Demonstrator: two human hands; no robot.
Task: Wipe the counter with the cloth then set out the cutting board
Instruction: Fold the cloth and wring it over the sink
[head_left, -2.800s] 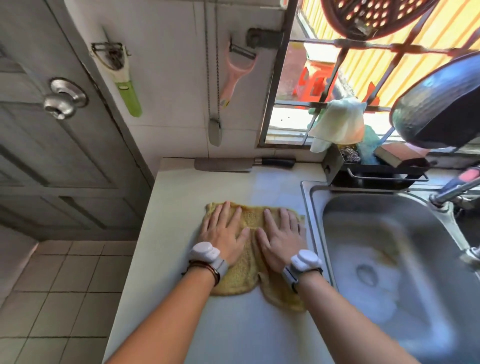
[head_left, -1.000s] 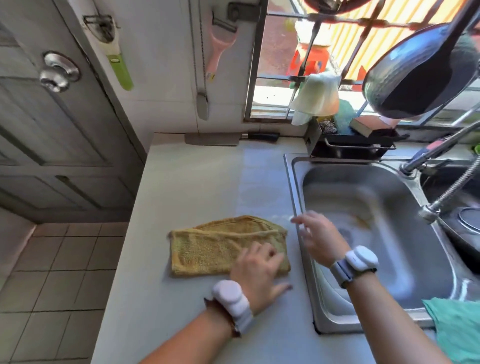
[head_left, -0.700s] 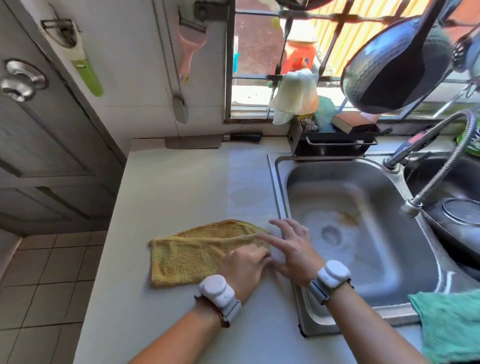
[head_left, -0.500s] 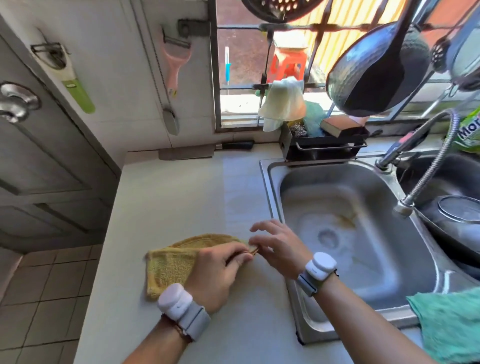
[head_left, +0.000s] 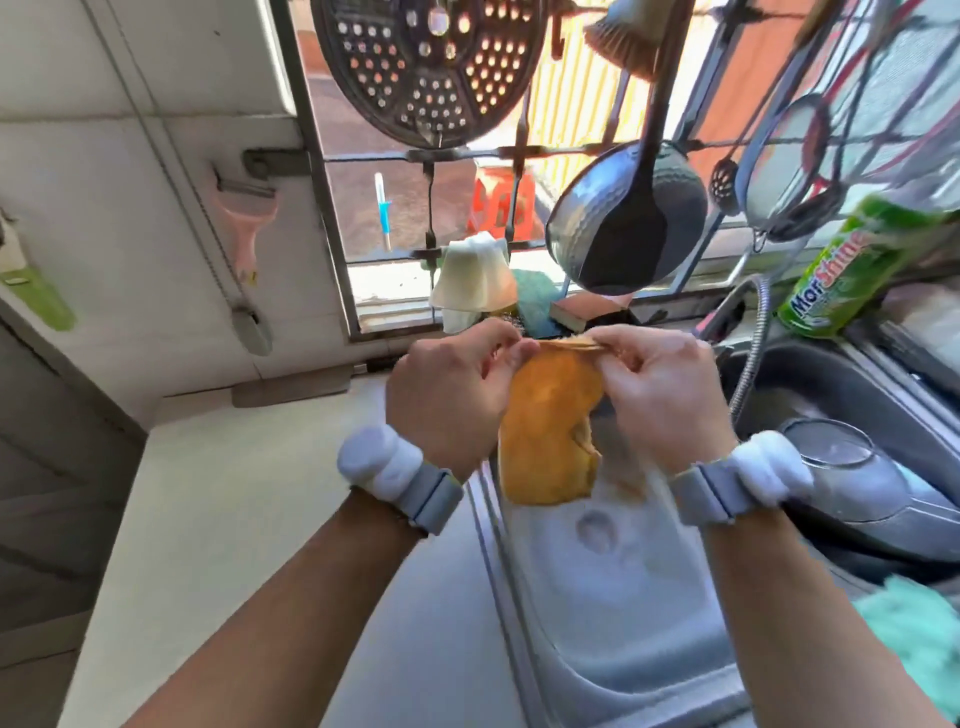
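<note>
Cloth: the yellow cloth (head_left: 545, 431) hangs in the air between the two hands, above the near-left part of the sink (head_left: 597, 597), clear of the tabletop (head_left: 234, 493).
Long axis: roughly vertical; the top edge is drawn taut and level between the hands, and the folded body drops straight down, with a loose corner curling at the lower right.
Which way it lies: the cloth falls below and between the hands, so neither hand is clearly nearer; each has one end of the top edge.
Left hand (head_left: 447, 395): curled shut, fingers pinched on the left end of the cloth's top edge, back of the hand toward the camera.
Right hand (head_left: 660, 400): likewise closed, fingertips nipping the right end of the top edge, with a thin strip of cloth showing between the two grips.
Hands together: near one another, with only the narrow width of cloth between them.
Step in hand: judged from the raised cloth, the wiping looks finished or paused, and the cloth seems to be on its way to be shaken out, rinsed or hung up.
Coming move: it likely turns on carrying the hanging length forward or right without letting it drag on the sink rim.
Cutting board: I cannot pick one out for certain.
Surroundings: a window grille (head_left: 467, 156) with hung utensils stands behind the sink; a green detergent bottle (head_left: 852, 270) lies at the right.
Picture quality: motion blur softens the edges.
</note>
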